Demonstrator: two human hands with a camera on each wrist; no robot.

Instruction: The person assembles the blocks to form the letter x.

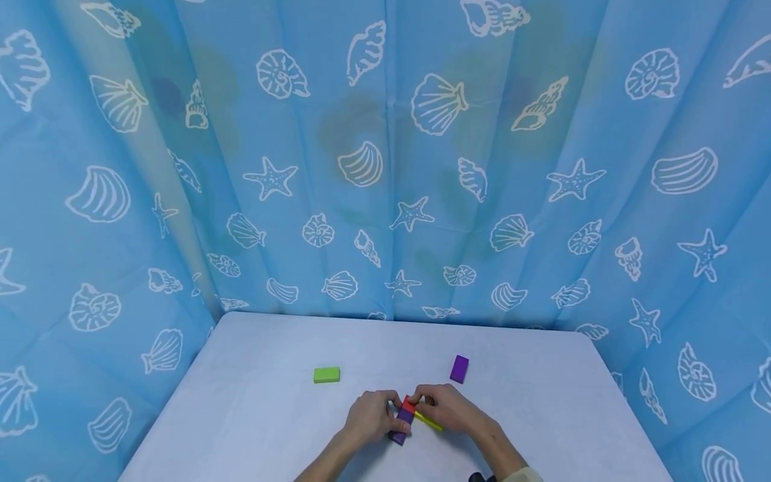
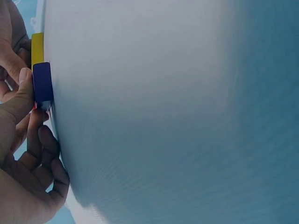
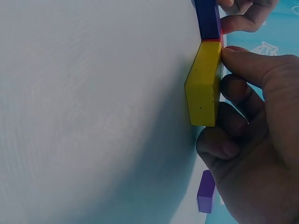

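Note:
A dark purple block (image 1: pixel 398 438) lies against a red block (image 1: pixel 407 404) at the front middle of the table. My left hand (image 1: pixel 371 416) holds the purple block, with the thumb on its near side and a fingertip by the red block. The right hand (image 1: pixel 448 406) has its fingertips on the red block in a pinch, the other fingers curled. A yellow block (image 3: pixel 203 88) stands beside the right hand, its far end meeting the purple block in the right wrist view. Most of the red block is hidden in both wrist views.
On the white table (image 1: pixel 271 428), a green block (image 1: pixel 326 375) lies behind and left of my hands. Another purple block (image 1: pixel 459 369) lies just behind the right hand. A blue curtain (image 1: pixel 361 268) with shell prints hangs around the table's back and sides.

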